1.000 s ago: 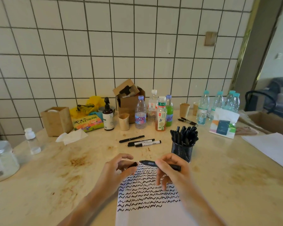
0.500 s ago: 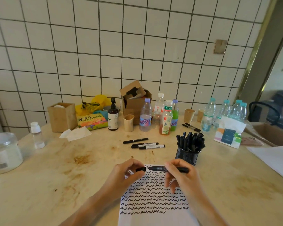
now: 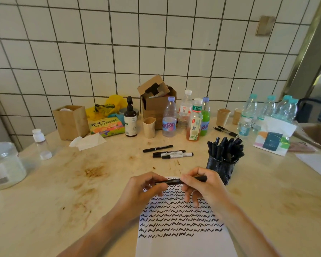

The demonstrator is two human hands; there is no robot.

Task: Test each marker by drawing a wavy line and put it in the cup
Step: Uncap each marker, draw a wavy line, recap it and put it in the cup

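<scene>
Paper [image 3: 183, 243]: nearest you on the bench [image 3: 44, 210], its upper part filled with rows of black wavy lines, the bottom strip bare.
Left hand [image 3: 141, 190]: your fingers curl round the left end of the marker [image 3: 174, 181], pinching it where the cap would be; I cannot tell whether the cap is on.
Right hand [image 3: 202, 186]: thumb and forefinger pinch the barrel, the other fingers hanging loosely over the paper.
Marker: held level between both hands, just above the top rows, off the paper.
Step in hand: by my reading you are working the cap. Keep the barrel steady with the right hand and move the cap straight along the marker's length, not at an angle; keep any bare tip away from your fingers.
Cup [image 3: 221, 167]: one black mesh cup just beyond your right hand, crowded with black markers, too many to count. Aim for a gap.
Loose markers [image 3: 171, 153]: three lie side by side further back, probably untested.
Far edge: bottles, paper cups and boxes along the tiled wall.
</scene>
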